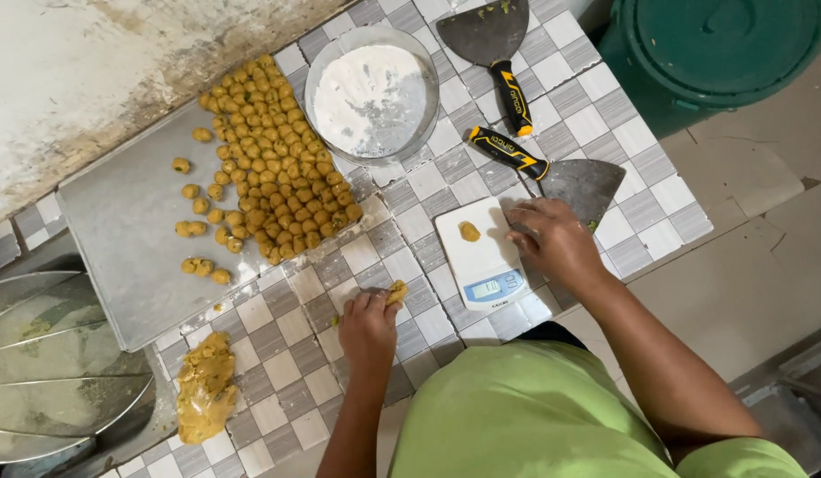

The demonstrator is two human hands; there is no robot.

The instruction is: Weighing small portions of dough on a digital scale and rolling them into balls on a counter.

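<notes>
My left hand (pixel 368 323) rests on the checkered tile counter and pinches a small lump of yellow dough (pixel 396 291). My right hand (pixel 552 239) lies palm down at the right edge of a white kitchen scale (pixel 481 257), fingers spread, holding nothing. A small yellow dough piece (pixel 469 232) sits on the scale's platform. Left of my hands, a flat metal tray (pixel 127 239) carries several rows of yellow dough balls (pixel 273 164). A larger mass of yellow dough (pixel 205 387) lies on the counter at the lower left.
A round metal pan of white flour (pixel 372 97) stands behind the tray. Two scrapers with black-and-yellow handles (pixel 494 53) (pixel 552 173) lie at the back right. A green lidded bin (pixel 720 53) stands beyond the counter. Stacked metal trays (pixel 48 363) sit at the left edge.
</notes>
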